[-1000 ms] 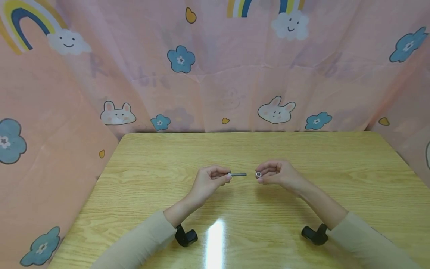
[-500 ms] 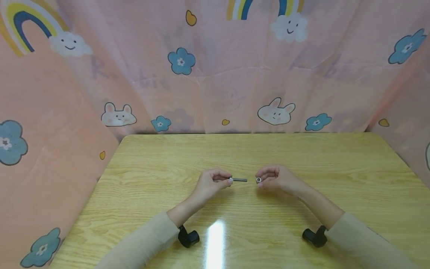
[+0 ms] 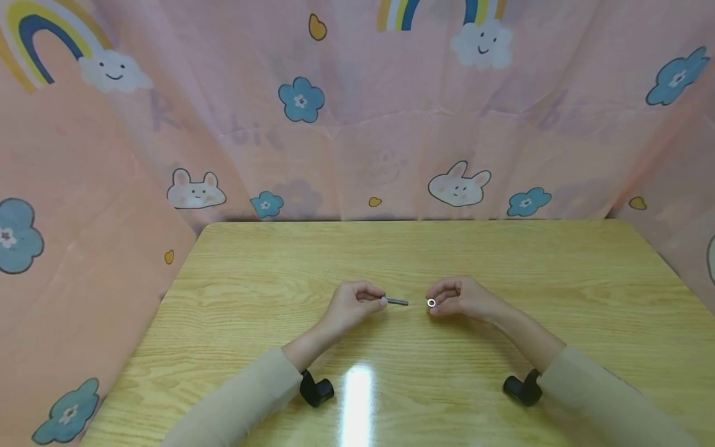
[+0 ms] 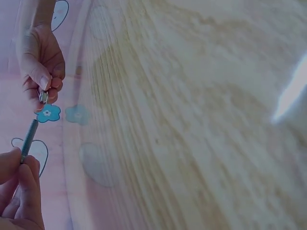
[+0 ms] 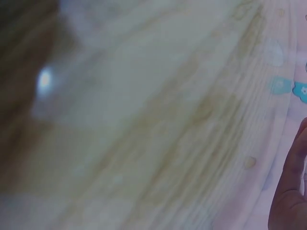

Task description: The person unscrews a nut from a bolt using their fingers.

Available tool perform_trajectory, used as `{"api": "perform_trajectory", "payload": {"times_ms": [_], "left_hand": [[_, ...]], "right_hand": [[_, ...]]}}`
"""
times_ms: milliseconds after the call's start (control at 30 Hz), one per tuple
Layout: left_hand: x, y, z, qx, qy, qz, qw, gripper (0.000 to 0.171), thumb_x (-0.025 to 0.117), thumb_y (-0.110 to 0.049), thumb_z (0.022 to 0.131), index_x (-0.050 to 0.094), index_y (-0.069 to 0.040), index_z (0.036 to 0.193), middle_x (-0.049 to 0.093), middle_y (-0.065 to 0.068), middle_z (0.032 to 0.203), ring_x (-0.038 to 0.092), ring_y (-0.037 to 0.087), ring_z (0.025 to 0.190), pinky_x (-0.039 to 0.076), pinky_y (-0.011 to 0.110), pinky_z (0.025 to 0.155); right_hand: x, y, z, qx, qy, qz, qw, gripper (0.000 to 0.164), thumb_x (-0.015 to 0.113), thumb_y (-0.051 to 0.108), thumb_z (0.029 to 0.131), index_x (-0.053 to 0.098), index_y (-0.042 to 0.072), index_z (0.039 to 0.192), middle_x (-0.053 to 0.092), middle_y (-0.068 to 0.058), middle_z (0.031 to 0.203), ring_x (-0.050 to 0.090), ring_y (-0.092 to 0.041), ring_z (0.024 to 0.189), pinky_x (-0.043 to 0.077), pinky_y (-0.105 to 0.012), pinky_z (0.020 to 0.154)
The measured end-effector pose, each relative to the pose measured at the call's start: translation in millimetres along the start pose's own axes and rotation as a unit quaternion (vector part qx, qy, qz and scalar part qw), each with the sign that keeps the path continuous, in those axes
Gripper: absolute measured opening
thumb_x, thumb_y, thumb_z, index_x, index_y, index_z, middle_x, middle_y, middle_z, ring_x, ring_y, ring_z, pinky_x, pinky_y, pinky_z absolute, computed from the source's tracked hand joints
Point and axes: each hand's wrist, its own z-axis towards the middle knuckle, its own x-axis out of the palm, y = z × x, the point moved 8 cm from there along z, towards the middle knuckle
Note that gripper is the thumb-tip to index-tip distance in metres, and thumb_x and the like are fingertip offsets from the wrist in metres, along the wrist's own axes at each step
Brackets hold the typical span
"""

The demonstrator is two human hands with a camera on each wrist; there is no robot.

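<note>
Near the middle of the head view, my left hand [image 3: 354, 305] pinches a bolt [image 3: 396, 302] at its left end, between thumb and fingers. Its threaded shank [image 4: 29, 140] points toward the other hand in the left wrist view, while the fingers cover the bolt's other end. Across a small gap, my right hand [image 3: 467, 300] holds a shiny metal nut [image 3: 431, 303] at the tips of thumb and fingers, its hole showing. Bolt and nut are apart, both held above the tabletop. Only part of the right hand [image 5: 290, 191] shows in the right wrist view; the nut is out of that frame.
Under both hands lies a wood-grain table [image 3: 268, 261], with a bright light reflection near its front. A pink printed cloth [image 3: 357, 143] hangs behind the back edge. Black wrist-camera mounts [image 3: 316, 390] sit at both sleeves.
Both hands have come slightly lower in the head view, closer to the person. The bolt's free end now tips a little downward, and the nut's hole faces the head camera more.
</note>
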Motion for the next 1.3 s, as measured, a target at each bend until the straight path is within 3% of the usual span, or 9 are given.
{"api": "perform_trajectory", "payload": {"times_ms": [400, 700, 1300], "left_hand": [[-0.1, 14.9, 6.1, -0.008, 0.003, 0.023, 0.9997, 0.017, 0.069, 0.000, 0.082, 0.067, 0.008, 0.096, 0.067, 0.014, 0.092, 0.066, 0.026, 0.082, 0.054, 0.028, 0.071], [3.2, 16.8, 8.7, -0.004, 0.015, 0.046, 0.9988, 0.015, 0.070, 0.003, 0.080, 0.068, 0.008, 0.094, 0.067, 0.012, 0.088, 0.065, 0.014, 0.075, 0.053, 0.022, 0.066], [7.2, 9.0, 8.7, 0.053, 0.042, 0.151, 0.9862, 0.011, 0.071, 0.002, 0.079, 0.070, 0.004, 0.090, 0.068, 0.010, 0.087, 0.064, 0.012, 0.074, 0.051, 0.018, 0.065]], "right_hand": [[-1.4, -9.9, 4.0, 0.037, -0.018, -0.035, 0.999, 0.035, 0.074, 0.001, 0.076, 0.061, -0.010, 0.106, 0.066, -0.002, 0.079, 0.060, -0.011, 0.073, 0.051, -0.025, 0.067], [2.7, -9.5, 3.8, 0.045, -0.011, -0.041, 0.998, 0.029, 0.072, -0.005, 0.075, 0.062, -0.011, 0.102, 0.067, -0.005, 0.078, 0.062, -0.012, 0.071, 0.052, -0.026, 0.064], [5.6, 0.0, 8.4, 0.026, -0.006, -0.149, 0.989, 0.021, 0.075, -0.003, 0.072, 0.069, -0.005, 0.093, 0.063, -0.001, 0.072, 0.055, -0.011, 0.066, 0.047, -0.024, 0.059]]}}
